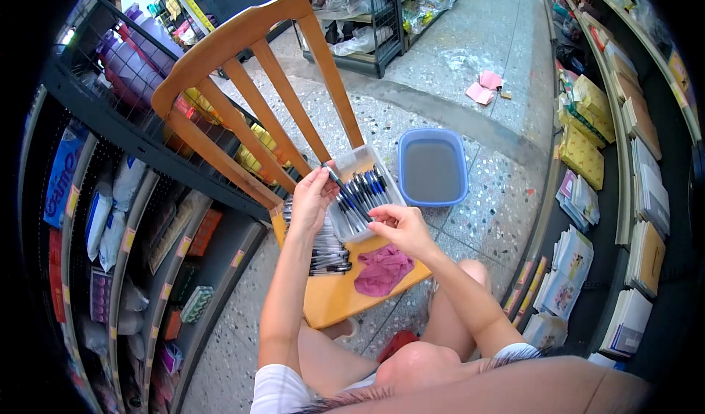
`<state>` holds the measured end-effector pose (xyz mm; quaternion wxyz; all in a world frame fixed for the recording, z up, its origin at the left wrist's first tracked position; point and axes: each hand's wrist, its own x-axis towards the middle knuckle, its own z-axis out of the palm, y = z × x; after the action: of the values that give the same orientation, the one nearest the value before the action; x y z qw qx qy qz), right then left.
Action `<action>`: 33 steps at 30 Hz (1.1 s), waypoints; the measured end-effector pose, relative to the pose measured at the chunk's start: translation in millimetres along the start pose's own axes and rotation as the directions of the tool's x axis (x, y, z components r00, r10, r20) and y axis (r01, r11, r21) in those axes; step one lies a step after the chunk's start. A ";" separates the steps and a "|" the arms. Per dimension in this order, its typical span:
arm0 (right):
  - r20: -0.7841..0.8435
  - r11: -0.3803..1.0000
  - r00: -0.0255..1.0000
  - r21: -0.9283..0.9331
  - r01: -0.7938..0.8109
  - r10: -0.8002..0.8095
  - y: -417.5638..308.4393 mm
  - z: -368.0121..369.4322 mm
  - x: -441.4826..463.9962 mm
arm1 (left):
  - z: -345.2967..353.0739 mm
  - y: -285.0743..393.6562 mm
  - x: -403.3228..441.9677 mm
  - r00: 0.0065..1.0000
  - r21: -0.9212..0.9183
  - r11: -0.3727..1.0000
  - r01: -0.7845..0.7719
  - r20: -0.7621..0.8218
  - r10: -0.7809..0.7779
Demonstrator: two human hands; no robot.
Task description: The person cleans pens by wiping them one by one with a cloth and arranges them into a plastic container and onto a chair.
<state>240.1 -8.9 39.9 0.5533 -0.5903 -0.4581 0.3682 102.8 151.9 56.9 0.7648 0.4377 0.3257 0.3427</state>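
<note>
One crumpled purple cloth (383,270) is closest to us on the wooden chair (327,305), with a pile of loose pens (329,256) just left of it. Past that, our left hand (314,194) is pinching the upper end of a pen (343,187). Our right hand (402,229) is narrowed at the lower end, can't tell if it's gripping. Pen's right over a clear plastic box (354,161) of more pens (373,185). Farther out: blue basin (433,203) on the floor (499,183), pink papers (482,88), stocked rack (378,56).
</note>
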 end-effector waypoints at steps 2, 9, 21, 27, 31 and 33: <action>-0.047 0.975 0.993 -0.201 0.095 -0.106 -3.4 -7.1 5.1 | 1.2 -1.4 13.6 1.000 -0.002 1.000 0.024 0.019 -0.024; -0.189 0.833 0.937 -0.531 0.155 -0.295 18.6 -15.1 16.4 | 8.2 -11.7 47.8 0.996 0.156 0.984 0.090 -0.020 -0.088; -0.177 0.753 0.962 -0.657 0.042 -0.209 29.3 -16.2 20.8 | 3.7 -42.8 85.4 0.965 0.355 0.898 0.260 -0.054 -0.258; -0.169 0.791 0.965 -0.609 0.056 -0.198 35.0 -16.3 22.4 | 3.2 -59.4 95.4 0.938 0.423 0.844 0.329 -0.046 -0.343; -0.156 0.807 0.968 -0.587 0.068 -0.195 36.3 -16.4 21.9 | 9.1 -62.6 95.7 0.922 0.445 0.812 0.377 -0.098 -0.374; -0.150 0.807 0.968 -0.586 0.078 -0.203 35.9 -17.4 20.4 | 9.9 -64.6 97.6 0.918 0.466 0.798 0.383 -0.097 -0.384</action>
<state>267.6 6.2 7.8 0.4191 -0.7286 -0.5309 0.1077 180.1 201.7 -16.1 0.6873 0.5372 0.4805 0.0898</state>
